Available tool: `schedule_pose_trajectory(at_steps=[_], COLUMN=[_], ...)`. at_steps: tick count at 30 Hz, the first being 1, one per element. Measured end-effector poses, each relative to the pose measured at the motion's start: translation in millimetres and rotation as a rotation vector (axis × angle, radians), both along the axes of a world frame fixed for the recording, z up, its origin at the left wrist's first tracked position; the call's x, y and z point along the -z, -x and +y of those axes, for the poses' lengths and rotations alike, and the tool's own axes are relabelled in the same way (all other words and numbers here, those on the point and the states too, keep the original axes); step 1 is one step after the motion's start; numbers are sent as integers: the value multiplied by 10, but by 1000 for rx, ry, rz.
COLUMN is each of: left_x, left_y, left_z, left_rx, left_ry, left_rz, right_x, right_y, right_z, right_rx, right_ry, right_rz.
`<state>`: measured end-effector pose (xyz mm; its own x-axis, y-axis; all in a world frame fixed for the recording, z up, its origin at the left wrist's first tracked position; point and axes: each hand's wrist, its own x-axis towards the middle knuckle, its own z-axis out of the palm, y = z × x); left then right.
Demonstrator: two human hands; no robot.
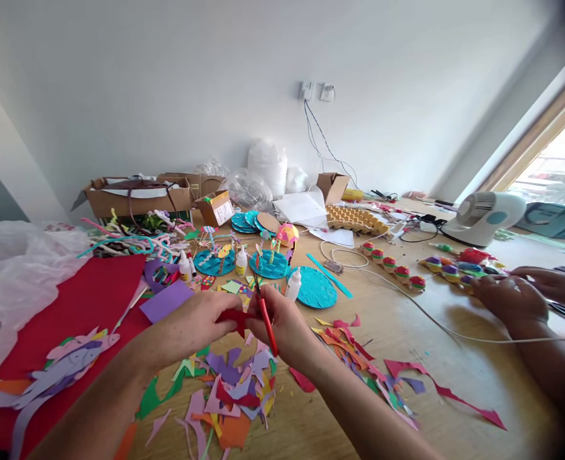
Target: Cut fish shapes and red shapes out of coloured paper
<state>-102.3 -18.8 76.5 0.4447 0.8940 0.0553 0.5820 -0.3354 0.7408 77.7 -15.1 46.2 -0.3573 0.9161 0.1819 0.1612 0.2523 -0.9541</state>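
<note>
My left hand [193,322] pinches a small piece of red paper [238,317] over the middle of the table. Close beside it, my right hand [289,329] is closed on red-handled scissors [267,326], whose dark blades point away from me. The fingers of both hands come close together at the paper, and part of it is hidden behind them. Under my hands lies a heap of coloured paper scraps [234,390]. Just beyond stand white glue bottles [293,284] and round blue discs [314,287], two of which carry small decorations.
At right, another person's hands [510,297] work by painted egg-carton strips [448,271]. A white cable [436,322] crosses the table near a fan [479,217]. Red sheets [91,300] and paper fish [66,367] lie left; cardboard boxes [139,198] stand at the back.
</note>
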Motion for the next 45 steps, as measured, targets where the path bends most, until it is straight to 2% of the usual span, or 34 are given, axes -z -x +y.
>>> schedule_pose_trajectory(at_steps=[2, 5, 8, 11, 16, 24, 34, 38, 45], left_x=[15, 91, 194, 249, 240, 263, 300, 297, 331], left_y=[-12, -49, -162, -350, -558, -487, -482, -445, -466], left_z=[39, 95, 81, -1, -54, 32, -29, -40, -57], left_rx=[-136, -329, -346, -260, -302, -300, -322, -335, -229], left_ry=[-7, -85, -4, 131, 79, 91, 126, 129, 254], left_rz=[-160, -504, -688, -647, -545, -490, -444, -440, -436], right_x=[40, 94, 139, 180, 198, 100, 228, 253, 293], right_y=[-30, -83, -107, -94, -77, -151, -120, -156, -194], right_z=[32, 56, 49, 37, 38, 17, -47, -90, -90], right_rx=[54, 178, 272, 294, 261, 209, 245, 188, 149], right_ry=[55, 107, 148, 162, 132, 154, 179, 168, 161], right_rz=[96, 280, 426, 497, 486, 391, 377, 346, 360])
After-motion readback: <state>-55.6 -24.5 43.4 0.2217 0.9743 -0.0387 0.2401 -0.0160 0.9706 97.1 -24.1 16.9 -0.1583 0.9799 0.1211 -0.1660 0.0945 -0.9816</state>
